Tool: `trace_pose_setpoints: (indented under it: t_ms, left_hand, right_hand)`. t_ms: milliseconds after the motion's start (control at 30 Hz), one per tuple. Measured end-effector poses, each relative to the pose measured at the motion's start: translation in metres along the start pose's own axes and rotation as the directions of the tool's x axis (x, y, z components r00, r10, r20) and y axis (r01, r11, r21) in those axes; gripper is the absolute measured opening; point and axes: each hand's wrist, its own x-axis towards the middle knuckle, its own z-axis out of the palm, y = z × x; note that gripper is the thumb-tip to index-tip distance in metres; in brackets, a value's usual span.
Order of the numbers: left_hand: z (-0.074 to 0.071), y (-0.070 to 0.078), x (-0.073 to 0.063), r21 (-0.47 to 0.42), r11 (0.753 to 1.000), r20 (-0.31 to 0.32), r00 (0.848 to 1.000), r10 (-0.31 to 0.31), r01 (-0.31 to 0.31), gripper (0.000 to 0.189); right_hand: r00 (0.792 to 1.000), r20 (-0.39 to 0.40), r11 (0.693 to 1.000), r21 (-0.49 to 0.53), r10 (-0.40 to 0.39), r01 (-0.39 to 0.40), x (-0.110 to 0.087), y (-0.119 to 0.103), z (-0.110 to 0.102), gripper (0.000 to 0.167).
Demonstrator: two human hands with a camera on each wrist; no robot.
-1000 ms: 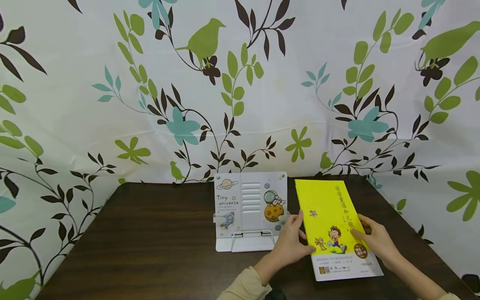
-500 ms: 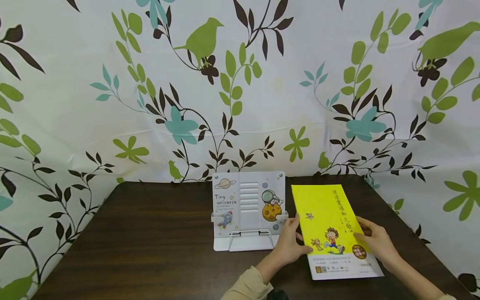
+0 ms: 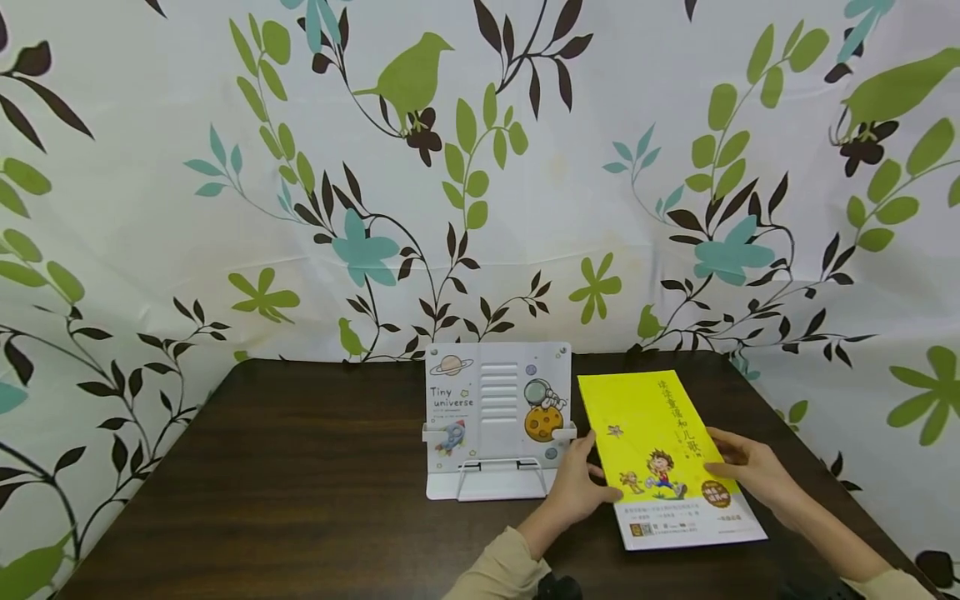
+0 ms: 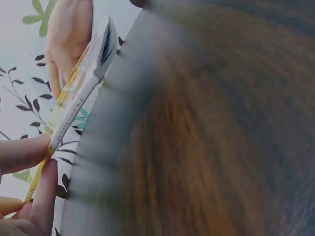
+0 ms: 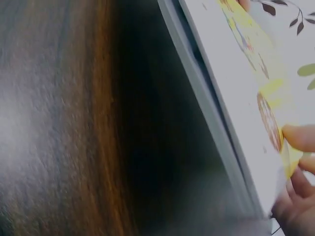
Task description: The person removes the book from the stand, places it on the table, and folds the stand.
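A yellow and white book (image 3: 637, 433), with a running cartoon child on its cover, is held between both hands at the right of the head view. The left hand (image 3: 576, 490) pinches its left edge, thumb on the cover and fingers beneath. On the opposite edge the right hand (image 3: 753, 475) grips with its thumb on top. From the left wrist, the book's spine (image 4: 74, 113) shows edge-on between thumb and fingers. In the right wrist view the book's lower edge (image 5: 221, 108) is raised over the dark wood, its pages slightly parted.
Just left of the book stands a white book stand (image 3: 498, 408) printed with planets and an astronaut, with a wire support in front. Both rest about a dark wooden table (image 3: 300, 483). A leaf-and-bird patterned cloth (image 3: 525, 208) hangs behind the table's far edge.
The book's top edge has come slightly down and leftward, and its bottom edge slightly up. Both hands keep their hold on it. The book stand stays where it was.
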Motion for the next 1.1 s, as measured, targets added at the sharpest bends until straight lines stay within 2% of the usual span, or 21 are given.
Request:
trace_pose_setpoints:
  t_ms: [267, 400, 567, 800, 1000, 1100]
  left_hand:
    - [0.001, -0.004, 0.004, -0.007, 0.997, 0.013, 0.997, -0.079, 0.079, 0.090]
    - [0.005, -0.005, 0.008, 0.014, 0.992, 0.015, 0.992, -0.125, 0.125, 0.091]
    - [0.010, -0.004, 0.012, 0.050, 0.985, -0.015, 0.986, -0.165, 0.166, 0.090]
    - [0.015, -0.002, 0.015, 0.090, 0.984, -0.076, 0.986, -0.149, 0.156, 0.084]
    - [0.016, 0.000, 0.016, 0.173, 0.977, -0.092, 0.990, -0.111, 0.126, 0.073]
    - [0.016, 0.002, 0.016, 0.189, 0.974, -0.098, 0.989, -0.111, 0.128, 0.071]
  right_hand:
    - [0.998, 0.062, 1.000, 0.019, -0.016, 0.015, 0.009, 0.009, 0.000, 0.075]
    - [0.998, 0.070, 1.000, 0.004, 0.002, -0.003, 0.014, 0.011, -0.001, 0.074]
    - [0.996, 0.081, 0.999, 0.008, 0.037, -0.038, 0.023, 0.017, -0.001, 0.074]
    - [0.992, 0.099, 0.997, 0.017, 0.077, -0.079, 0.034, 0.022, 0.002, 0.070]
    - [0.992, 0.100, 0.997, 0.013, 0.080, -0.082, 0.037, 0.027, 0.005, 0.070]
    - [0.994, 0.086, 0.998, 0.003, 0.065, -0.066, 0.038, 0.029, 0.007, 0.069]
